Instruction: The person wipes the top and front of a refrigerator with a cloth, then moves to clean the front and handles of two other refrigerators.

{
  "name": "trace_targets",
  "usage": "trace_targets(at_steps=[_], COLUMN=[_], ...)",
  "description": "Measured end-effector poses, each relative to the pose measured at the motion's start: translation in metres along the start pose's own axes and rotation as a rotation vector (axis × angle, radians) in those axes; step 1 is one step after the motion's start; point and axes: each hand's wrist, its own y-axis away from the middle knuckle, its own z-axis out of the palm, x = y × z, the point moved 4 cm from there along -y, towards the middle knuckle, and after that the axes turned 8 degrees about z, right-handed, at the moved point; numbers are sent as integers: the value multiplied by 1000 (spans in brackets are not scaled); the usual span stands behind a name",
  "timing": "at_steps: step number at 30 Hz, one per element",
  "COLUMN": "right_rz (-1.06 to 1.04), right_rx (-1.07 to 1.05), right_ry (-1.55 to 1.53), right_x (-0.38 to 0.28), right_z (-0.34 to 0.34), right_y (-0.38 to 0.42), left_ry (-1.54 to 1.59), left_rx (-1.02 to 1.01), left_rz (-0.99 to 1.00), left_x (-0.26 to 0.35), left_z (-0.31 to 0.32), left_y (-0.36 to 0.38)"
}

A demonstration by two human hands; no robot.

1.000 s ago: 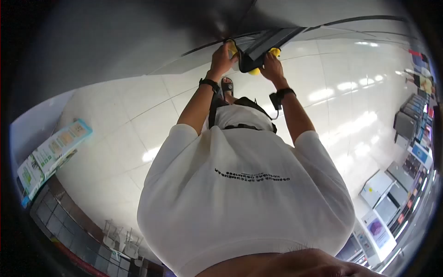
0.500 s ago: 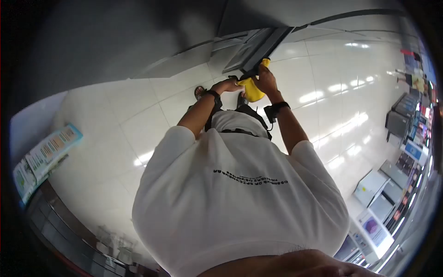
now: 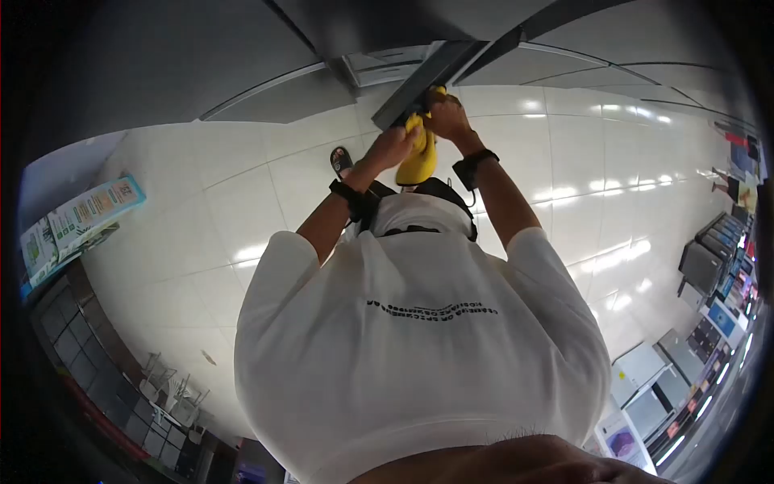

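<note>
A yellow cloth (image 3: 417,164) hangs between my two hands, beside the edge of an open dark grey door or panel (image 3: 423,87). My left hand (image 3: 393,148) is closed on the cloth near the panel's lower end. A little further forward and to the right, my right hand (image 3: 446,116) grips the upper part of the same cloth against the panel edge. Black bands circle both wrists. Fingertips of both hands are partly hidden by the cloth and panel.
Large grey cabinet fronts (image 3: 242,56) span the top. A printed box (image 3: 89,214) lies at left, with white chairs (image 3: 173,399) lower down. Appliances (image 3: 705,258) line the right side, near another person (image 3: 732,187). My sandalled foot (image 3: 341,159) is on the tiled floor.
Both hands and the cloth have shifted left in the view, my right hand also slightly forward. The panel edge appears further left and at a flatter angle. Both hands still hold the cloth.
</note>
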Motion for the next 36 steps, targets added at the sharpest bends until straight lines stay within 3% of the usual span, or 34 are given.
trace_targets(at_steps=[1, 3, 4, 7, 9, 11, 13, 15, 17, 19, 21, 23, 27, 29, 33, 36], right_rz=[-6, -1, -53, 27, 24, 101, 94, 95, -148, -152, -312, -331, -322, -445, -429, -370], right_rx=[-6, 21, 135, -35, 50, 116, 57, 7, 30, -34, -175, -249, -410, -362, -379, -407], right_ry=[7, 88, 175, 171, 103, 36, 103, 176, 142, 110, 141, 91, -84, -75, -78, -95], right_x=[5, 26, 30, 21, 30, 33, 31, 26, 11, 4, -20, -21, -22, -26, -29, -23], right_z=[3, 7, 2, -26, -5, -4, -3, -6, 0, 29, 29, 30, 17, 20, 11, 6], right_y=[-6, -24, -32, -35, -42, -37, -33, -28, -19, -12, 0, -6, -18, -27, -36, -46], left_ry=[-6, 128, 135, 144, -4, 57, -12, -16, -72, -59, 95, 122, 140, 107, 239, 340], left_rx=[33, 307, 320, 241, 180, 113, -81, -86, -73, -53, -228, -311, -106, 165, 100, 239], left_rz=[-49, 137, 121, 217, 219, 231, 164, 102, 190, 222, 39, -40, 21, 59, -152, 21], left_x=[13, 25, 28, 32, 19, 26, 23, 7, -17, -15, 18, 10, -33, -33, -36, -34], left_z=[-12, -13, -10, 6, 29, 32, 36, 34, 42, 41, 21, 25, 47, 42, 40, 29], left_y=[1, -3, -5, -6, -9, -3, 1, 2, 0, 4, 21, 25, 25, 25, 13, -6])
